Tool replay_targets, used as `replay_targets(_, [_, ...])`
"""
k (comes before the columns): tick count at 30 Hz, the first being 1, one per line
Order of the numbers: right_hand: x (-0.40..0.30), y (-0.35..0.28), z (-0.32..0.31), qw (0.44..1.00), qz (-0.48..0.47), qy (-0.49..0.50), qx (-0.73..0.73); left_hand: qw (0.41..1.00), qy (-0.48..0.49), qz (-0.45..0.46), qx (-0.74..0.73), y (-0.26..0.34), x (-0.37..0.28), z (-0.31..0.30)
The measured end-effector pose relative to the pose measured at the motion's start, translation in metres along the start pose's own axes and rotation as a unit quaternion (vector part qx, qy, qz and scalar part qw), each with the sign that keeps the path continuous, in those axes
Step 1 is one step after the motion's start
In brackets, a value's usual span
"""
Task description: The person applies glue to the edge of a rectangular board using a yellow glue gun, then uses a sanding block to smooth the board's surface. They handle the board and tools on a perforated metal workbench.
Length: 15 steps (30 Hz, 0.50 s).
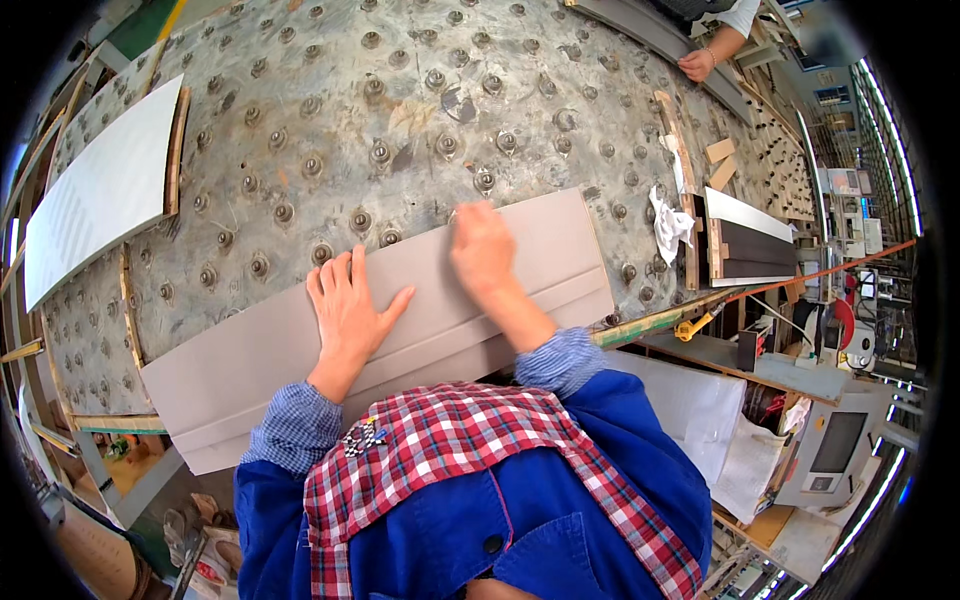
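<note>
A long grey-beige panel (420, 300) with a groove along its near side lies before me. Its near edge reaches beyond the worktable. My left hand (349, 315) presses flat on the panel with fingers and thumb spread, fingertips close to the far edge. To its right, my right hand (482, 244) is curled and blurred above the panel's far edge. Whether its fingers hold something small is hidden.
The metal ball-transfer table (420, 112) bears many rollers. A white panel (112, 187) lies left; a white cloth (670, 225) and dark panel stack (750, 247) lie right. At upper right, another person's hand (697, 65) rests by a grey profile (727, 90).
</note>
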State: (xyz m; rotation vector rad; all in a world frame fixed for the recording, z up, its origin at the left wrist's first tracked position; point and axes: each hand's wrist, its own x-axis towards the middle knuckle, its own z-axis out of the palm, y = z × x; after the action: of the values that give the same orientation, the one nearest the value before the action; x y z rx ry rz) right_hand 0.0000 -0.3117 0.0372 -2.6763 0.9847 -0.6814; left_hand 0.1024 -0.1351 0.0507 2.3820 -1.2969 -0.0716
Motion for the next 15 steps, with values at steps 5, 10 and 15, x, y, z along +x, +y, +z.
replay_targets(5, [-0.005, -0.061, 0.017, 0.989, -0.047, -0.075, 0.118, 1.000, 0.006, 0.011, 0.018, -0.001, 0.000, 0.002])
replay_targets(10, [0.008, 0.009, 0.000, 0.999, -0.048, -0.013, 0.012, 0.999, 0.031, -0.015, -0.014, -0.002, -0.003, 0.005])
replay_targets(15, [0.038, 0.160, -0.046, 0.984, 0.042, 0.043, -0.169, 0.999, 0.032, -0.016, -0.022, -0.003, -0.003, 0.003])
